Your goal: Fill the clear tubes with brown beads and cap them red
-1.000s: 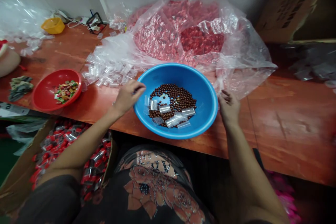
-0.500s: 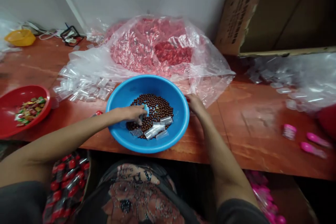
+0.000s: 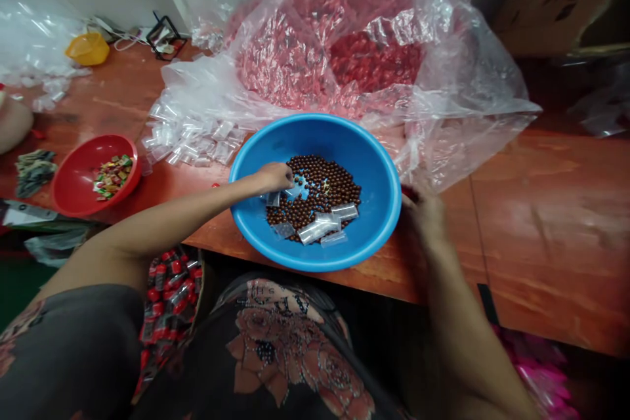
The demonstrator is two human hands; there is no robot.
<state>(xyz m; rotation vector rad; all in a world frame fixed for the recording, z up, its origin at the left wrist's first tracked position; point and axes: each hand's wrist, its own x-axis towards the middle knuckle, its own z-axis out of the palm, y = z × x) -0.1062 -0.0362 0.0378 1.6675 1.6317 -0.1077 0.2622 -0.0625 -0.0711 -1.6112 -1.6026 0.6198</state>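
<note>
My left hand (image 3: 276, 178) is inside a blue plastic bowl (image 3: 315, 261), fingers curled around what looks like a clear plastic tube (image 3: 272, 199), partly hidden by the hand. Small round brown balls (image 3: 339, 184) cover much of the bowl's bottom, with a bare blue patch beside my fingertips. Several other clear plastic tubes (image 3: 319, 226) lie on the balls at the near side. Just outside the bowl's right rim, my right hand (image 3: 427, 213) is closed, and a small red piece (image 3: 409, 194) shows at its fingers; the rest of it is hidden.
Behind the bowl lies a large clear bag of red pieces (image 3: 378, 59). Clear tubes (image 3: 191, 138) are heaped left of it, near a red bowl (image 3: 73, 193) of wrapped pieces. Below the table edge sits a box of red-capped tubes (image 3: 170, 289). A cardboard box (image 3: 546, 0) stands back right.
The view has shifted, so the scene sits further right. My left fingers have lifted from the balls and curled, and a clear tube now shows under them. My right hand stays by the rim.
</note>
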